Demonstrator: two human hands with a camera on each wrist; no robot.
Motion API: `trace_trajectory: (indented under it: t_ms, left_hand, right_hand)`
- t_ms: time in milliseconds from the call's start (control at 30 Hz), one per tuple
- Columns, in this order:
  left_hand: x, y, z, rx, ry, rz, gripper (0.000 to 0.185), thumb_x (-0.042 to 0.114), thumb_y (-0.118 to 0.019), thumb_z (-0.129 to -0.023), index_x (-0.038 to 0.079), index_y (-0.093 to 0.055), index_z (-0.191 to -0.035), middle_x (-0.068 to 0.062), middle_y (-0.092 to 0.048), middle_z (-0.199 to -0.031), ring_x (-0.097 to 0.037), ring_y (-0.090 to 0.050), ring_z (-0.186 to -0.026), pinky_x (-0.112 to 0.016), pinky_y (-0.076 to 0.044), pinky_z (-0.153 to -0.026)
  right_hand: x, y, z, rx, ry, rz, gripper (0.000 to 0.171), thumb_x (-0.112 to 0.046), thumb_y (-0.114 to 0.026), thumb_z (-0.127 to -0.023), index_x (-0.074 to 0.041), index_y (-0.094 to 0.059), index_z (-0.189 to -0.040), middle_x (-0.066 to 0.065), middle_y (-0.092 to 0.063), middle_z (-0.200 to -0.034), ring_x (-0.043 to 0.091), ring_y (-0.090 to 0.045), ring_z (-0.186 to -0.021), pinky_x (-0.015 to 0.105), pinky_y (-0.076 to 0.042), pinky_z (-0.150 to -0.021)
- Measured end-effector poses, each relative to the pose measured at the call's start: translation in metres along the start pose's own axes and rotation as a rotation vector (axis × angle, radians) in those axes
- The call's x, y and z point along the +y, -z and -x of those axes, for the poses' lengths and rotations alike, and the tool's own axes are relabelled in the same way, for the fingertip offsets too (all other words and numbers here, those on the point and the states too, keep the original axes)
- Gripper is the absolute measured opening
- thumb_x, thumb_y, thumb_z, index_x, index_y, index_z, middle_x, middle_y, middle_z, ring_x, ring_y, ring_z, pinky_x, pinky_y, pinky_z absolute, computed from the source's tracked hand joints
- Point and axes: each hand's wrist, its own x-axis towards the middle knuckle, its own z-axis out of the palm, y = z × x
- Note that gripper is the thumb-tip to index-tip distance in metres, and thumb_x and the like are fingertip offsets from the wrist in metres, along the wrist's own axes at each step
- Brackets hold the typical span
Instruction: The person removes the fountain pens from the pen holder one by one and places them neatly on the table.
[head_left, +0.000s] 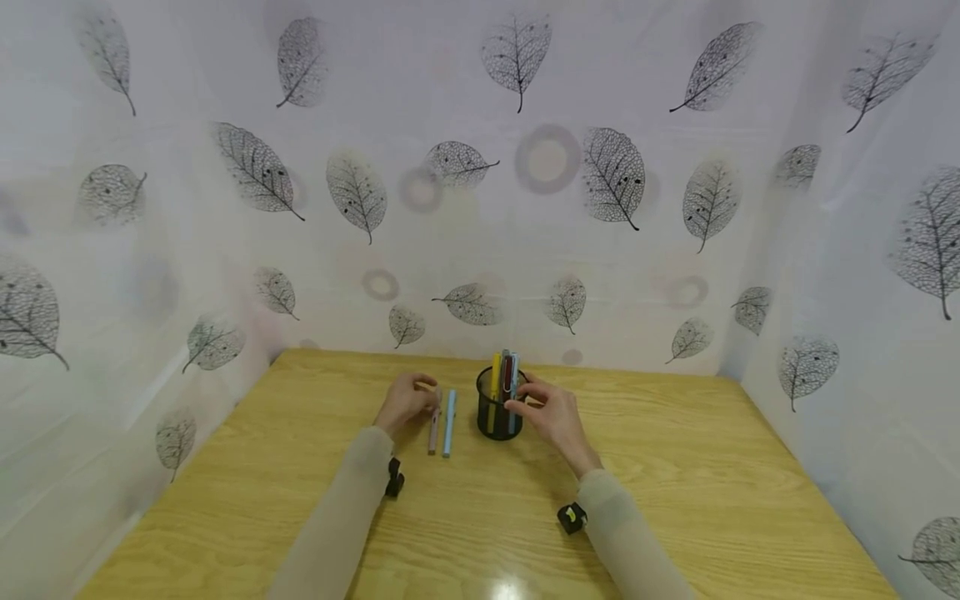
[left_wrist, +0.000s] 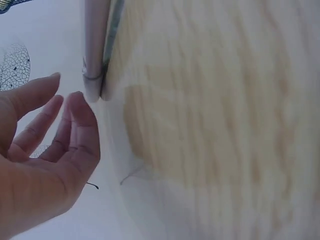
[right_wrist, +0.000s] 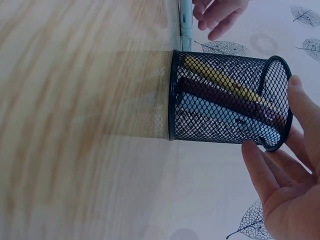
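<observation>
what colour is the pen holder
Black wire mesh pen holder, clearest in the right wrist view.

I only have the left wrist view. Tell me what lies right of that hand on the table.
Observer: A black mesh pen cup stands upright there, on the wooden table.
Operator: Give me its contents.
Observer: Several pens stand in it, a yellow pen among them.
Operator: Report the right hand.
Observer: The right hand is at the cup's rim, fingertips touching it.
Operator: Name what my hand is beside.
Observer: The left hand is next to a pink pen and a blue pen lying flat.
</observation>
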Motion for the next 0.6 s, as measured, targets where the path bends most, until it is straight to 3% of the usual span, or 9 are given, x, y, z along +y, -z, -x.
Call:
trace_trajectory:
  t_ms: [267, 467, 600]
  left_hand:
    - [0.008, -0.007, -0.002, 0.027, -0.078, 0.165, 0.032, 0.006, -0.065, -0.092, -0.003, -0.062, -0.122, -0.017, -0.069, -0.104, -0.022, -0.066, -0.083, -0.035, -0.058, -0.075]
    - [0.012, -0.02, -0.001, 0.09, -0.234, 0.207, 0.022, 0.007, -0.067, -0.092, -0.002, -0.068, -0.112, -0.023, -0.07, -0.102, -0.024, -0.069, -0.081, -0.037, -0.06, -0.075]
    - [0.019, -0.032, 0.001, 0.097, -0.317, 0.244, 0.02, 0.007, -0.068, -0.091, -0.002, -0.069, -0.109, -0.021, -0.071, -0.1, -0.02, -0.069, -0.079, -0.034, -0.06, -0.073]
  right_hand:
    - [0.0, 0.001, -0.002, -0.003, -0.015, -0.004, 0.025, -0.021, -0.081, -0.08, -0.007, -0.074, -0.1, 0.016, -0.053, -0.143, 0.031, -0.066, -0.112, 0.03, -0.058, -0.084]
    - [0.001, 0.001, -0.002, -0.006, -0.016, 0.001, 0.026, -0.024, -0.081, -0.08, -0.008, -0.075, -0.1, 0.017, -0.052, -0.144, 0.032, -0.066, -0.111, 0.032, -0.058, -0.084]
    - [0.002, 0.001, -0.001, -0.004, -0.024, 0.003, 0.026, -0.025, -0.081, -0.08, -0.01, -0.075, -0.1, 0.015, -0.053, -0.144, 0.031, -0.067, -0.109, 0.033, -0.059, -0.083]
